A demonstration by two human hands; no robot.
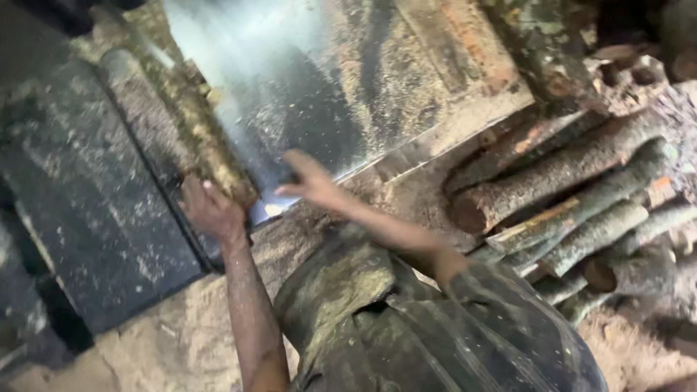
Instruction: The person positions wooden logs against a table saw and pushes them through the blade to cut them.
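On sawdust-covered saw table (406, 65), log (196, 131) lies.

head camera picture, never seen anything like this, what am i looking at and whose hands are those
This single view comes from a camera worn on a person's head, looking down at their own arms. The left hand grips the near end of a rough, bark-covered log lying on a sawdust-strewn grey metal table. The right hand rests open on the table's edge, holding nothing. To the right lies a pile of similar cut logs on sawdust-covered ground.
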